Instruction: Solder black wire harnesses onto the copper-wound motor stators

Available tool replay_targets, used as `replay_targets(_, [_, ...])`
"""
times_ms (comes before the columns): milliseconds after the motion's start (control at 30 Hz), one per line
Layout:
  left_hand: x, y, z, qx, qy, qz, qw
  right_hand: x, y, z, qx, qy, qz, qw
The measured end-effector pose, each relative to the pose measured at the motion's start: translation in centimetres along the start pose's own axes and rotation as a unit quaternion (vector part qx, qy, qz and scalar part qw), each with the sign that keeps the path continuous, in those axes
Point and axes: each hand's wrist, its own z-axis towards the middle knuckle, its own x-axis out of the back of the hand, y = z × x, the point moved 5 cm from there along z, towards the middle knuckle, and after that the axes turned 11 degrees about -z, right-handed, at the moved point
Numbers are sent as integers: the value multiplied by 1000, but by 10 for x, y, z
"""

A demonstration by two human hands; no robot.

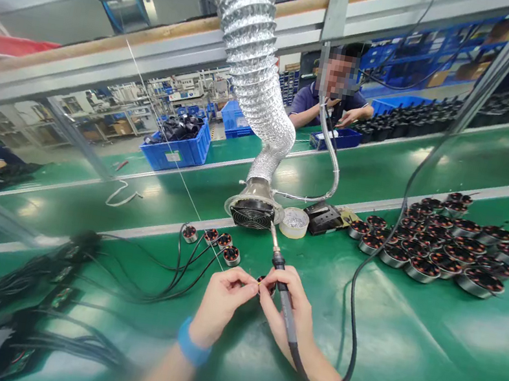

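Observation:
My right hand (289,307) is closed around a soldering iron (285,301), its metal tip pointing up and away toward the fume extractor's mouth. My left hand (226,300), with a blue band on the wrist, is closed in a pinch. Between its fingertips shows a tiny yellowish bit, seemingly a thin wire, and the right thumb and fingertip meet it there. Just behind the fingertips, a small round motor (267,283) is partly hidden. A thin strand (189,194) runs from the overhead spool (125,2) down toward my left hand, where its end is hidden.
A silver duct (250,32) ends in the extractor hood (254,211). Beside it are a round tub (295,222) and black holder (326,217). Many motors (423,267) stand right; several cabled ones (232,255) left. Black cables (14,293) lie left. A co-worker (336,90) sits opposite.

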Motion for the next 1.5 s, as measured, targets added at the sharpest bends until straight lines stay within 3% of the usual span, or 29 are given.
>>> replay_targets(133, [1,-7,-2,19,13,-48,999,0,-4,-4,32,4,-28,999])
replay_targets(500, [5,-9,-2,25,46,-76,996,-3,-5,-6,22,-27,-9,999])
replay_targets(633, [3,-7,-4,6,26,-34,999,0,-2,-3,2,-15,7,1000])
replay_targets(767, [2,-2,-6,-8,5,56,998,2,0,0,9,-53,13,998])
replay_targets(967, [0,-2,-7,75,-99,119,985,1,-5,-1,70,-154,17,986])
replay_targets(1100, [3,-1,-7,90,-101,144,980,3,-4,0,68,-132,-5,989])
replay_targets(1367, [-2,-4,-9,59,-113,176,976,5,-3,3,42,-90,1,995])
replay_targets(1500, [3,2,-8,43,-113,216,969,4,2,0,-19,-103,43,994])
